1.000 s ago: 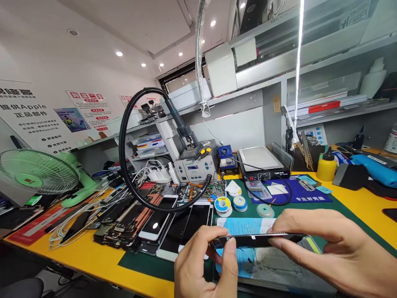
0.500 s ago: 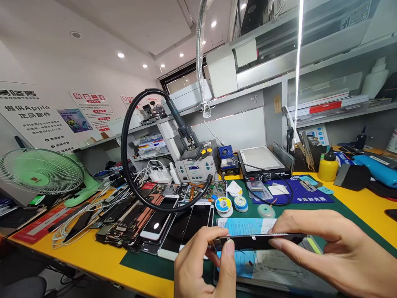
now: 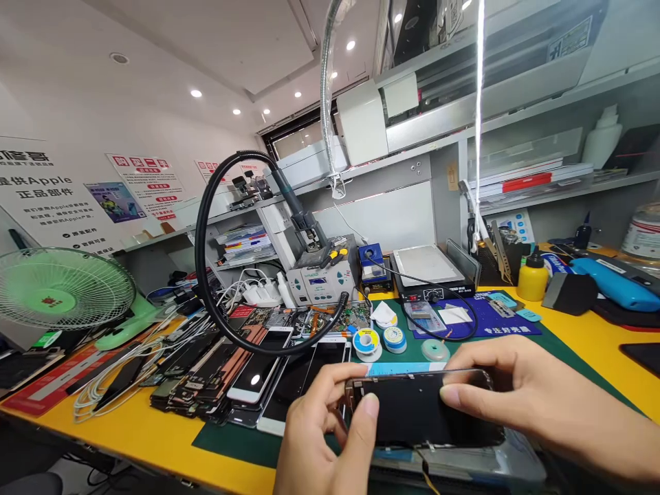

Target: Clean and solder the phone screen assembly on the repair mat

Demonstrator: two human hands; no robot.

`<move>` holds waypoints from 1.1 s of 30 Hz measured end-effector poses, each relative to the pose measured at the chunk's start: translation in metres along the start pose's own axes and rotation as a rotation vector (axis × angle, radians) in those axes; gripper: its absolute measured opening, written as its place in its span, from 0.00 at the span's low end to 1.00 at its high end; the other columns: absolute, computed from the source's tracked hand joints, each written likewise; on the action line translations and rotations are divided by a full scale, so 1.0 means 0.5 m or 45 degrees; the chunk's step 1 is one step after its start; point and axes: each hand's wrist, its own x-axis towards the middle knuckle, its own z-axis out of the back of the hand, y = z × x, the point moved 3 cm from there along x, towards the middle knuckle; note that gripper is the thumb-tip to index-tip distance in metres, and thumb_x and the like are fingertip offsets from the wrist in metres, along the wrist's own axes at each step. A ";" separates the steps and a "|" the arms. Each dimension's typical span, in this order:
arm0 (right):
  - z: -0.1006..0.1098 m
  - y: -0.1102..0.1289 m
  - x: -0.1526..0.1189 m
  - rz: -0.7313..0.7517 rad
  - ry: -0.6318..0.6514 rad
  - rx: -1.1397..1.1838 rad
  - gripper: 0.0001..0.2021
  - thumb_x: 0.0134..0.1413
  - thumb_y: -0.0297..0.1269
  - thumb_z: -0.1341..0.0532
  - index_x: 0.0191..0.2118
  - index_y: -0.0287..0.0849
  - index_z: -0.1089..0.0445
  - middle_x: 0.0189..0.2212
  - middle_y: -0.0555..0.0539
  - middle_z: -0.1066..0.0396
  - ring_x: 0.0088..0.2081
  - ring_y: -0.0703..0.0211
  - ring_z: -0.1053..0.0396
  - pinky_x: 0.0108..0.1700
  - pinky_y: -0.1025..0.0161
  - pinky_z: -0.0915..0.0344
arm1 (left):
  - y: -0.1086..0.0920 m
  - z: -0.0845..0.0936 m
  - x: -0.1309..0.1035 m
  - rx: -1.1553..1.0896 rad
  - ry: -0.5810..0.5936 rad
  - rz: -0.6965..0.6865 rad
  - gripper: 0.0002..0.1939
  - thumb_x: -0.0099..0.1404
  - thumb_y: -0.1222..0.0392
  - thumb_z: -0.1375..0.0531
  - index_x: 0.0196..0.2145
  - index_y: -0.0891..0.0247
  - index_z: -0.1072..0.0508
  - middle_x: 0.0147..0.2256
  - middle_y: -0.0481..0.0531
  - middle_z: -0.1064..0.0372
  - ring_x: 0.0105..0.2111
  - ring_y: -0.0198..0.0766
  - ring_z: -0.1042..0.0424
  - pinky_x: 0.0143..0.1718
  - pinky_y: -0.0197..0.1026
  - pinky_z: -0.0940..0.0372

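Two bare hands hold one black phone display panel [image 3: 420, 412] between them, low in the view over the near part of the bench [image 3: 128, 425], its dark face tilted up toward the wearer. The left hand [image 3: 322, 433] grips the panel's left end, thumb on the face and fingers behind; the right hand [image 3: 520, 395] pinches it toward the upper right, its thumb also on the face. One thin cable [image 3: 425, 469] shows just below the panel's lower edge, and one blue printed sheet [image 3: 405, 368] peeks out behind its upper edge. One green mat [image 3: 232, 447] lies beneath the work. Left of the hands, at least three phones [image 3: 262, 368] lie close together, beside a pile of dark phone parts [image 3: 206, 375] too overlapped to count. Just beyond the panel sit two solder spools [image 3: 367, 349] and one pale translucent disc [image 3: 436, 350]. Farther back stand one hot-air station [image 3: 324, 283] with one thick black hose [image 3: 201, 240] looping left, one blue soldering-iron holder [image 3: 372, 258] and one flat heating plate [image 3: 427, 265]. To the right are one yellow bottle [image 3: 533, 280] and one purple-blue mat [image 3: 495, 326]; at far left is one green fan [image 3: 56, 292].
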 end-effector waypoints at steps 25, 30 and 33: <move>0.069 -0.049 0.044 -0.214 -0.165 -0.388 0.13 0.62 0.44 0.39 0.31 0.42 0.24 0.23 0.50 0.25 0.22 0.57 0.28 0.26 0.64 0.40 | 0.062 -0.028 0.129 0.243 0.641 0.108 0.24 0.68 0.42 0.47 0.51 0.64 0.37 0.23 0.42 0.34 0.16 0.30 0.40 0.17 0.33 0.47; 0.075 -0.047 0.044 -0.224 -0.210 -0.408 0.12 0.62 0.42 0.41 0.32 0.42 0.25 0.22 0.51 0.25 0.21 0.56 0.26 0.26 0.64 0.38 | 0.033 -0.011 0.138 0.644 0.560 -0.097 0.17 0.69 0.48 0.47 0.47 0.61 0.31 0.27 0.44 0.31 0.25 0.33 0.35 0.28 0.37 0.43; 0.078 -0.042 0.046 -0.204 -0.238 -0.411 0.12 0.61 0.41 0.40 0.30 0.42 0.26 0.20 0.51 0.26 0.21 0.56 0.26 0.25 0.64 0.38 | -0.014 0.008 0.170 0.919 0.459 -0.211 0.12 0.69 0.52 0.45 0.42 0.60 0.28 0.25 0.44 0.32 0.28 0.35 0.34 0.33 0.40 0.43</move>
